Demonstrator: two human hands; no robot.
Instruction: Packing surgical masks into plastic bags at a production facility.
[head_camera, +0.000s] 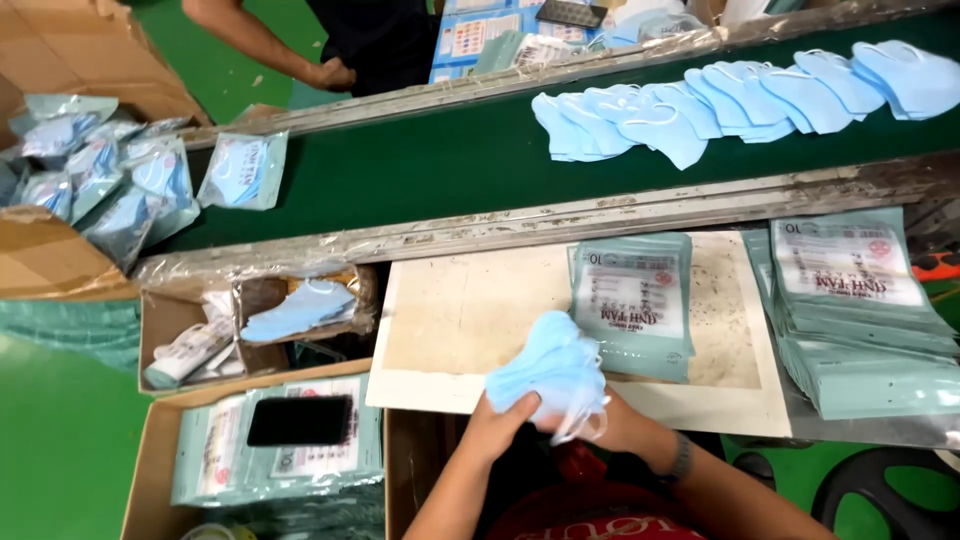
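Both hands grip one stack of blue masks (548, 365) at the near edge of the white board (450, 320). The left hand (503, 418) clamps the stack's lower left; the right hand (600, 420) closes on its lower right, partly hidden behind the masks. The stack rises above both hands and overlaps the board edge. Just beyond it, touching its right side, a pouch (632, 300) lies flat on the board. A pouch pile (860, 310) sits at the board's right edge. Farther off, loose masks (730, 100) overlap in a row on the green belt (420, 165).
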